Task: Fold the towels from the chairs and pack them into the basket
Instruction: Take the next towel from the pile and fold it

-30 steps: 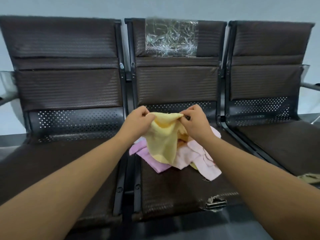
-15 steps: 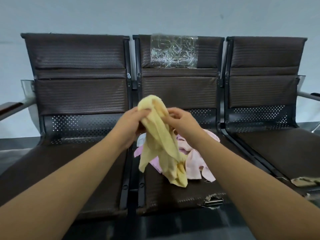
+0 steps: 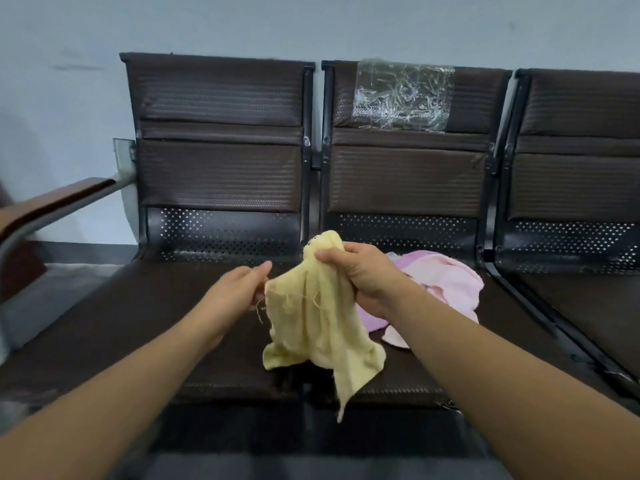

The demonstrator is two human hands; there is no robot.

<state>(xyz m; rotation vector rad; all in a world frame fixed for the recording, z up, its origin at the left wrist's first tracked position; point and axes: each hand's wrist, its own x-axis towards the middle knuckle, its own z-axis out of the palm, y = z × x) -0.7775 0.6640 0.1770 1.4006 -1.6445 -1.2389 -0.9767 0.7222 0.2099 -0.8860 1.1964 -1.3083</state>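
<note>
Here a pale yellow terry towel [image 3: 318,327] hangs crumpled in the air, in front of the gap between the left and middle seats. Its top is bunched into a peak, and loose threads trail from its left edge. The lower part falls in uneven folds, with one long corner drooping lowest, past the front edge of the seats as seen from the head view. Whether any of it touches the seat I cannot tell.

The right hand [image 3: 360,275] grips the bunched top, fingers curled round the cloth and thumb pressed across the front. The left hand [image 3: 235,292] is lower and to the left, thumb and fingers closed together on the towel's left edge in a pinch. Both forearms reach in from the bottom of the view.

Just behind the right wrist lies a heap of pink towels [image 3: 446,282] on the middle seat, a light pink one on top and a deeper pink one showing beneath; the wrist hides part of the heap.

All this is over a dark brown bench [image 3: 138,323] of three joined padded seats with perforated metal at the base of each backrest. A crinkled patch of clear tape [image 3: 401,95] covers the top of the middle backrest. A wood-topped metal armrest [image 3: 52,202] stands at the left end, and a pale grey-blue wall [image 3: 207,22] rises behind.
</note>
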